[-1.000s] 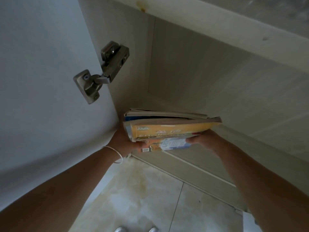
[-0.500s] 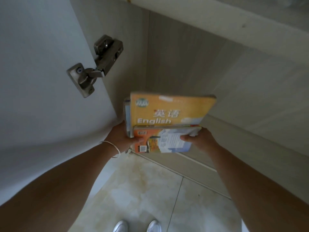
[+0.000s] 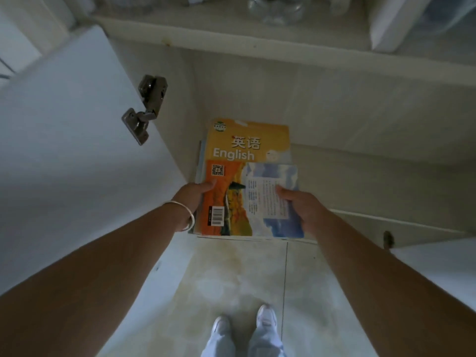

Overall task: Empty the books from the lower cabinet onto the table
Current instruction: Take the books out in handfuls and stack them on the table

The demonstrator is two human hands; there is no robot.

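Head view: your left hand (image 3: 197,193) and right hand (image 3: 296,202) clamp the book stack (image 3: 247,181) by its sides — tilt it, and the loose top book (image 3: 252,202) could slide off.

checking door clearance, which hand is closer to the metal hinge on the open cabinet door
Left. The left hand holds the book stack's left edge, just below and right of the hinge. The right hand holds the stack's right edge, farther away.
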